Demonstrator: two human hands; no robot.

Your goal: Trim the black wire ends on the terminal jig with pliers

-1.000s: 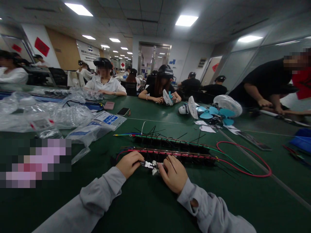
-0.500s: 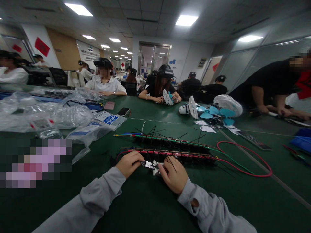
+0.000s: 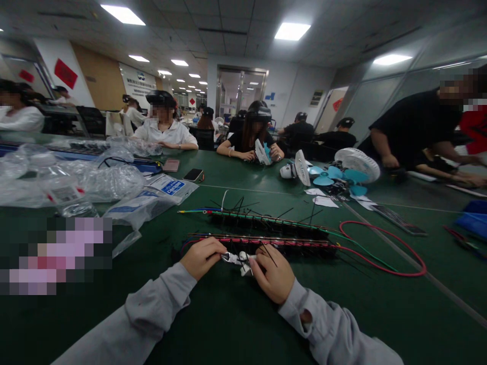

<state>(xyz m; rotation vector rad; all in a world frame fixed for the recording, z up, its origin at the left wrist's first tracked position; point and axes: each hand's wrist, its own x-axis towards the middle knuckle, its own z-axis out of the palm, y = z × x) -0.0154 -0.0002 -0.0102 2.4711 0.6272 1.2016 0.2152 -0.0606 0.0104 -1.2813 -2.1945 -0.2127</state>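
Between my two hands, just in front of the nearer wire bundle, is a small white part [image 3: 243, 257]. My left hand [image 3: 203, 257] pinches its left end, where a dark tip shows at the fingertips. The fingers of my right hand [image 3: 274, 272] are closed on its right end. A black strip with red wires [image 3: 304, 243] lies right behind my hands, with thin black ties sticking out. Beyond it rests a second black strip with green wires [image 3: 266, 219]. A red cable [image 3: 422, 263] loops out to the right.
Clear plastic bags [image 3: 110, 177] and a blue-and-white bag [image 3: 152, 195] lie at the left. Farther back are a phone [image 3: 193, 175], fan parts [image 3: 353, 170] and papers [image 3: 323, 200]. A blue bin [image 3: 472, 219] stands at the right. Several people sit or lean around the table.
My hands and the white part have barely moved. The person at the right has shifted, and another person's arms now show below.
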